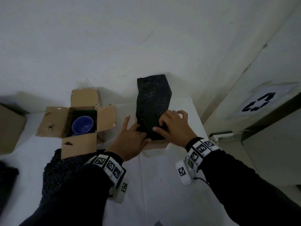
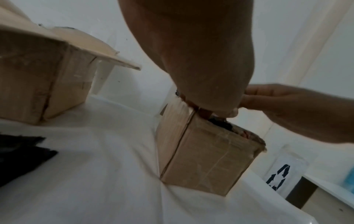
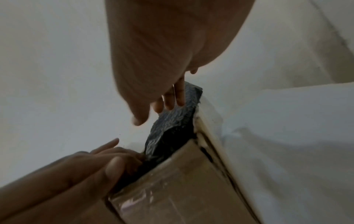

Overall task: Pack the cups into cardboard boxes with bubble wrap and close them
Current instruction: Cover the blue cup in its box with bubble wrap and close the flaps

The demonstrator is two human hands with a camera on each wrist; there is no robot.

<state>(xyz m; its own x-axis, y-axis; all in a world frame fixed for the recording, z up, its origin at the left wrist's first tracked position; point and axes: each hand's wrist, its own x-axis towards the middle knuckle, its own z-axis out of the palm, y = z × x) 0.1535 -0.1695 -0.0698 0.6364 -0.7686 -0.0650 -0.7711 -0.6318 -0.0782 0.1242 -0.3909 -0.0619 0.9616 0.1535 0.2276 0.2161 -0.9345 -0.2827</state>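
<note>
At the right-hand cardboard box (image 1: 158,143), both hands worked a sheet of black bubble wrap (image 1: 152,101) into the opening. The left hand (image 1: 130,141) had its middle fingers curled into the near-left edge of the wrap at the box rim, with the forefinger extended and free. The right hand (image 1: 175,126) lay over the sheet with its fingers curled onto it, pressing it down; whether a cup already sat under the wrap could not be determined, because the sheet covered the opening. The wrap was judged light, soft and springy: it stood up from the box toward the wall (image 1: 146,38) and would likely rebound unless held at its edges and tucked along the box walls. The box itself appeared thin, taped and slightly worn, so it was best steadied at a corner and not squeezed at mid-wall. A second box (image 1: 78,123) stood well apart to the left with all four flaps open and a blue cup (image 1: 82,125) inside, lying tilted; the cup was judged hard, smooth and breakable, and best gripped around the body. More black wrap (image 1: 61,173) lay near the left sleeve. The work surface was a table under a white cloth (image 1: 162,185), creased and liable to slide, pushed against a pale wall. A cabinet bearing a recycling sign (image 1: 259,101) stood to the right.
</note>
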